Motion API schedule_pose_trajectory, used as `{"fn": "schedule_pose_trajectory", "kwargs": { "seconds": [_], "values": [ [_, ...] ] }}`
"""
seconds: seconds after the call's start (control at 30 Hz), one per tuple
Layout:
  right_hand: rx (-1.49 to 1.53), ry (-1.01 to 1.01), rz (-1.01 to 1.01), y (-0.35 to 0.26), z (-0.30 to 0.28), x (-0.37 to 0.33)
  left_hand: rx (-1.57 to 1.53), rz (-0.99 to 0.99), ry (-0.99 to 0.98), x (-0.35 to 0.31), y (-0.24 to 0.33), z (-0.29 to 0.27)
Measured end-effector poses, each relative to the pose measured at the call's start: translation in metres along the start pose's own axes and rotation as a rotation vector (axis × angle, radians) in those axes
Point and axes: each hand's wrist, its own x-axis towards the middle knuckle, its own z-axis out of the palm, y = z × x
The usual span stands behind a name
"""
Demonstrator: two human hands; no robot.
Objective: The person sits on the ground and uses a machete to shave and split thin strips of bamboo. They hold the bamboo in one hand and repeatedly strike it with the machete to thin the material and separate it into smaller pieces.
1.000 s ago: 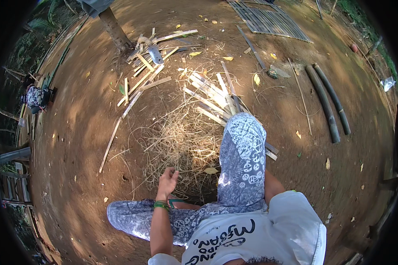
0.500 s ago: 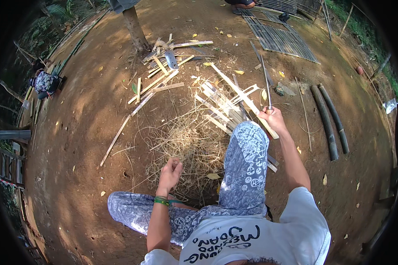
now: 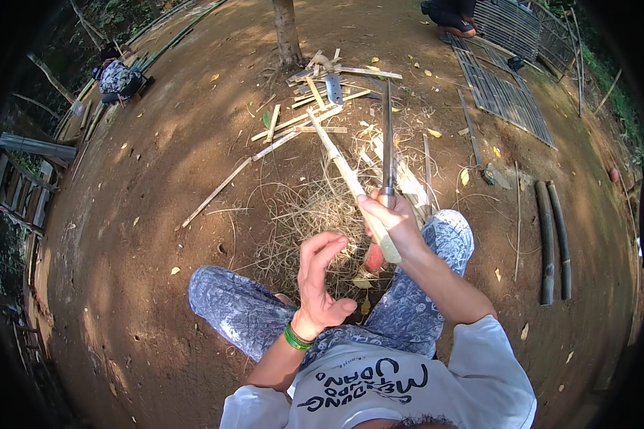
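Note:
My right hand (image 3: 402, 227) is closed around the handle of a long-bladed knife (image 3: 388, 139), whose blade points away from me. The same hand also grips a pale bamboo strip (image 3: 342, 166) that slants up to the left, its near end below the fingers. A reddish rounded thing (image 3: 373, 257) shows just beneath that hand. To the left, my left hand (image 3: 319, 275) is raised with fingers curved and thumb apart, holding nothing. Under both hands lies a heap of thin curled shavings (image 3: 300, 227), between my bent legs.
Split bamboo strips (image 3: 315, 121) and a wide-bladed cleaver (image 3: 334, 90) lie ahead, near a tree trunk (image 3: 287, 36). Two dark poles (image 3: 544, 243) rest at right. A slatted bamboo panel (image 3: 504, 96) lies far right, beside a crouching person (image 3: 454, 18). Another person (image 3: 118, 77) sits far left.
My right hand has come inward and lifted the bamboo strip together with the knife. My left hand has risen from the shavings and opened. The whole view has shifted.

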Motion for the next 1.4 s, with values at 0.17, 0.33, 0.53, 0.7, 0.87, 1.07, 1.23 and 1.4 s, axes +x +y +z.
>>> {"fn": "schedule_pose_trajectory", "kwargs": {
  "seconds": [0.17,0.33,0.53,0.7,0.87,1.07,1.23,1.4],
  "values": [
    [0.361,0.071,0.112,0.097,0.05,-0.042,0.069,0.08,0.172,-0.042,0.018,-0.006],
    [0.44,0.073,0.263,0.13,0.066,-0.065,0.277,-0.083,0.333,-0.074,0.016,-0.019],
    [0.442,0.056,0.376,0.121,0.069,-0.07,-0.033,-0.284,0.35,-0.085,0.041,-0.023],
    [0.359,0.076,0.299,0.121,0.074,-0.061,0.071,-0.442,0.336,-0.085,0.045,-0.023],
    [0.307,-0.046,0.299,0.131,0.065,-0.06,0.24,-0.348,0.286,-0.071,0.024,-0.034],
    [0.095,-0.105,0.35,0.114,0.038,-0.068,0.433,-0.105,0.396,-0.027,0.007,-0.077],
    [-0.156,-0.23,0.23,0.08,0.007,-0.093,0.466,0.156,0.27,0.01,0.045,-0.092],
    [-0.272,-0.377,0.047,0.042,0.0,-0.124,0.457,0.124,0.091,0.009,0.051,-0.082]
  ]
}}
